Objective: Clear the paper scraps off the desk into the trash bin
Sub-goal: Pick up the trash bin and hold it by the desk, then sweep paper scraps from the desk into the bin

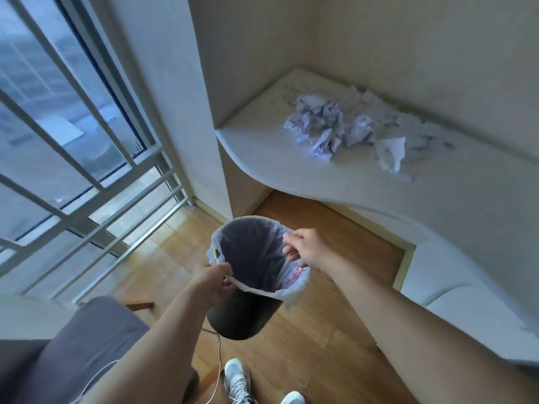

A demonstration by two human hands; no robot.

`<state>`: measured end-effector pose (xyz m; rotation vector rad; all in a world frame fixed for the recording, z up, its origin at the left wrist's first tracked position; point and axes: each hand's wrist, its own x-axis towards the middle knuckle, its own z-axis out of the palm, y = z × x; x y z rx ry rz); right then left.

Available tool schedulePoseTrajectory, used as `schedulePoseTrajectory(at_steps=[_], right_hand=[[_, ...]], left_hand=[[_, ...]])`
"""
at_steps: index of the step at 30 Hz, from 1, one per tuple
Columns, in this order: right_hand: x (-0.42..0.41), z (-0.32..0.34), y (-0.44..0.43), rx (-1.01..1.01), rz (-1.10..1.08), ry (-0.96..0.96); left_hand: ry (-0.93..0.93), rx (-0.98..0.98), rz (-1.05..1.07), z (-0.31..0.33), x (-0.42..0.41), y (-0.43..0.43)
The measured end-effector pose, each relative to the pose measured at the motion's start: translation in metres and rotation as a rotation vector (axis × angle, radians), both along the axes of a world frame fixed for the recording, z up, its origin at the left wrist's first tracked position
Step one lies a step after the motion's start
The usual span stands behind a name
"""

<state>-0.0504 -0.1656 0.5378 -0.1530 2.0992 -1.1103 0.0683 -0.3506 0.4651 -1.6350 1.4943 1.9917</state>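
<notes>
From the head camera, a dark, round trash bin (242, 313) stands on a wooden plank floor (335, 287) near the middle of the scene, its long axis roughly upright and its open mouth tilted toward the camera. A thin, translucent white bag liner (291, 282) is draped over the rim, crinkled and folded outward, with faint red print on its right side. The left hand (214, 279) is closed in a pinch on the near-left edge of the liner, stretching a narrow band of plastic along the rim. The right hand (306, 247) is closed in a similar pinch on the right edge of the liner, fingers curled over the plastic. Far and to the right, the paper scraps (344, 129) lie in a loose heap on the desk (277, 158), well apart from the bin; they are white sheets crumpled into rough balls, with smaller torn bits scattered around, the heap stretching left to right along the desk. The desk is pale and smooth, with a curved, wavy front edge, set into a cream-walled corner. At left, a tall window (73, 126) with pale metal bars fills the scene. Near the bottom, a grey-clad leg (87, 345), white sneakers (237, 380) and a thin white cable (217, 374) show.
</notes>
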Motion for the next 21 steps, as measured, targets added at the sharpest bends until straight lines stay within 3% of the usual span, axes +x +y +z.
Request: schedulePoseTrajectory(at_steps=[6,9,17,21], right_hand=[[-0.015,0.039,-0.061,0.013,0.123,0.056],[-0.041,0.049,-0.079,0.064,0.167,0.196],[-0.173,0.055,-0.083,0.375,0.176,0.570],[-0.253,0.041,-0.085,0.504,0.038,0.555]], left_hand=[[0.033,0.018,0.030,0.026,-0.003,-0.056],[0.059,0.011,0.068,0.032,-0.020,-0.080],[0.031,-0.078,0.064,0.046,-0.073,-0.111],[0.007,-0.103,0.031,0.053,-0.100,-0.112]])
